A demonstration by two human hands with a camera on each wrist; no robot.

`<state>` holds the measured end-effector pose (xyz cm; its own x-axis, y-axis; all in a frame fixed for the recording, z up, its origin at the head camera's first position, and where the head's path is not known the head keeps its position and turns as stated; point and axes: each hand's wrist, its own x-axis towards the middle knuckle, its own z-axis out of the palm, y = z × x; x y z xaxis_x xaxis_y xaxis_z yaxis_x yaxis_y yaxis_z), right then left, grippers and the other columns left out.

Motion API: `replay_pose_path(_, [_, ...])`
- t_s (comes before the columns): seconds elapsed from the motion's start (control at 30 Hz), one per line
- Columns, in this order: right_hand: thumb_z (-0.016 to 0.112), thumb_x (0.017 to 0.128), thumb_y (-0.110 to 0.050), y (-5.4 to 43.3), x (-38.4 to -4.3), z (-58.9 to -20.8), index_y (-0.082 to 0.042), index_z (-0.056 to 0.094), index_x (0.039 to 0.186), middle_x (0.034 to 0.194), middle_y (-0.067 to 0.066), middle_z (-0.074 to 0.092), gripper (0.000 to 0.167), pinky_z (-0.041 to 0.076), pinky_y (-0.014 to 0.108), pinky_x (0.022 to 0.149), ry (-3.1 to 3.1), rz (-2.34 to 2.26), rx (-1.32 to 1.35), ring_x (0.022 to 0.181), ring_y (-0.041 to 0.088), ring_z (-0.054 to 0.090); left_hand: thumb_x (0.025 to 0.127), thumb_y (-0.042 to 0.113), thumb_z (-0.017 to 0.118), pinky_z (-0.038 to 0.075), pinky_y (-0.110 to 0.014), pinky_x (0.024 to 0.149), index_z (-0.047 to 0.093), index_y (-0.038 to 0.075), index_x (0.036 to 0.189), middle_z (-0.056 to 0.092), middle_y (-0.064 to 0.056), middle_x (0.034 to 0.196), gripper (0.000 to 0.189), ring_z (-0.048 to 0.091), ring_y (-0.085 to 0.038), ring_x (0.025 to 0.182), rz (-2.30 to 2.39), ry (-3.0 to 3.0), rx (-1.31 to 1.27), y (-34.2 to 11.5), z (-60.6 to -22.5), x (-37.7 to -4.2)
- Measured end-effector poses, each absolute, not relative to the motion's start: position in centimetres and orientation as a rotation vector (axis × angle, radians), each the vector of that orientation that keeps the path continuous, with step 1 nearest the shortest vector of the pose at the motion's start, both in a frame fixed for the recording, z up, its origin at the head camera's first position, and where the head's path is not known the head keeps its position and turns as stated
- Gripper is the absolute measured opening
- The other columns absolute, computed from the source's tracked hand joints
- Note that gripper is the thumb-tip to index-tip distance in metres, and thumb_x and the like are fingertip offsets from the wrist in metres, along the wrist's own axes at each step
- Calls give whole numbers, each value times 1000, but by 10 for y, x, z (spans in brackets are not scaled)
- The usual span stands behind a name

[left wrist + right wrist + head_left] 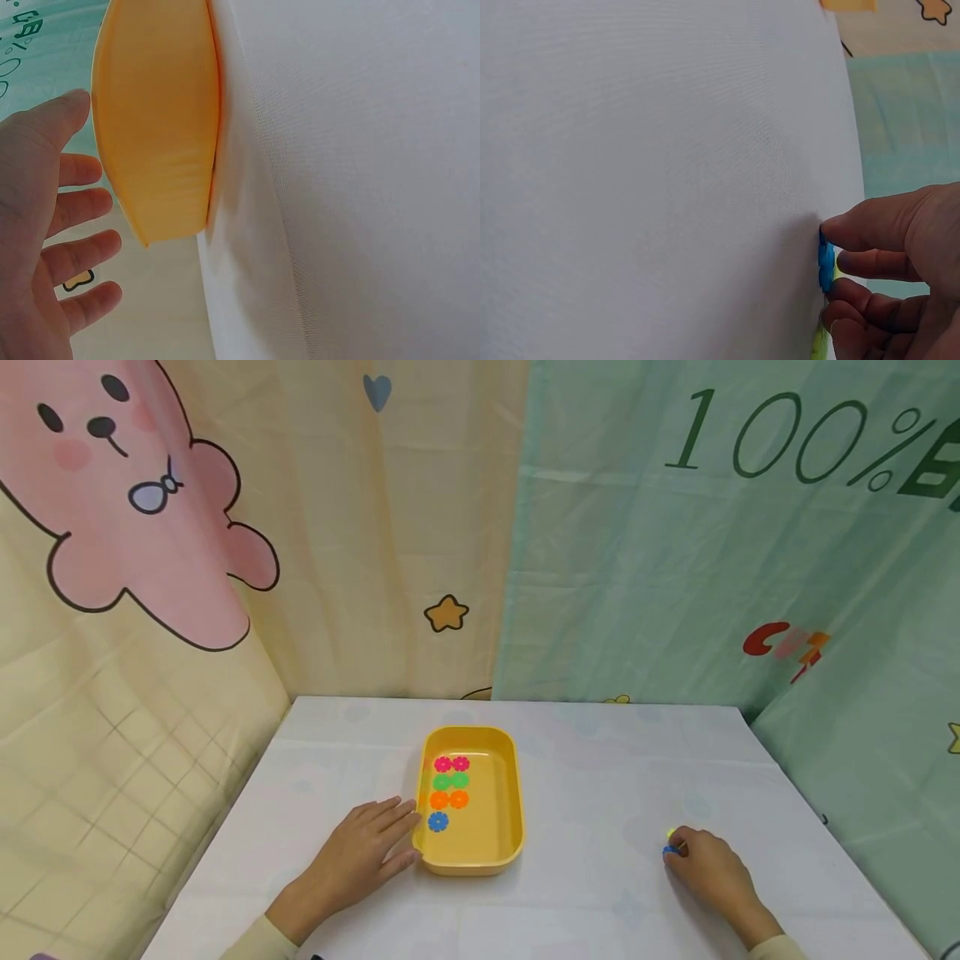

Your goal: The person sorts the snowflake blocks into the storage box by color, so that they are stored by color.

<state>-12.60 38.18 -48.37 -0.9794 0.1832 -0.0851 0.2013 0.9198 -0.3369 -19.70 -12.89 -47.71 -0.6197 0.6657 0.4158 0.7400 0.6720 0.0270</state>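
Observation:
On the white table is a yellow tray [504,862] with flower-shaped pieces in its left half: two pink pieces [443,764], two green pieces [442,782], two orange pieces [459,799] and one blue piece [438,822]. My left hand [367,852] is at the tray's left side, fingers extended; in the left wrist view its fingers [82,210] are spread beside the tray wall [161,120]. At the right, my right hand [712,868] pinches another blue flower piece [826,262] between thumb and fingers. Yellow pieces [820,345] lie right by it, partly hidden by the fingers.
The white tabletop [592,793] stretches between the tray and my right hand. Cream and green printed curtains [637,568] stand behind the table and along its sides.

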Motion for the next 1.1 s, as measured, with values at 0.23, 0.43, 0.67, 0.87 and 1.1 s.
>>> replay_pose_path(0.23, [71,85,-14,381,-125,-486,-2,65,94,81,2,63,16,50,39,63,3036,-630,309,73,19,58,90,47,74,51,-50,103,70,10,131,66,-6,138,55,60,-29,130,-276,-2530,-1108,-129,-477,-196])
replay_pose_path(0.43, [70,84,-11,381,-125,-487,1,65,94,84,3,66,16,53,45,69,3032,-665,294,77,21,61,91,47,73,50,-50,104,69,11,132,65,-5,139,55,59,-28,131,-272,-2553,-1103,-128,-476,-195])
replay_pose_path(0.67, [72,88,-23,387,-123,-483,8,65,101,91,13,69,34,54,53,72,3044,-561,324,85,34,66,90,46,74,51,-50,103,70,10,131,66,-6,138,54,60,-29,130,-279,-2539,-1110,-128,-477,-195])
replay_pose_path(0.87, [71,89,-18,383,-124,-479,9,65,103,93,14,70,31,55,52,72,3034,-570,294,86,33,67,91,47,73,51,-49,102,71,12,129,66,-6,137,52,60,-28,129,-286,-2534,-1105,-128,-477,-196])
replay_pose_path(1.1, [71,87,-16,377,-125,-480,5,64,100,91,10,71,26,55,50,71,2989,-649,299,83,30,67,92,48,72,52,-48,102,71,12,128,66,-6,138,51,60,-28,130,-285,-2548,-1102,-128,-477,-195])
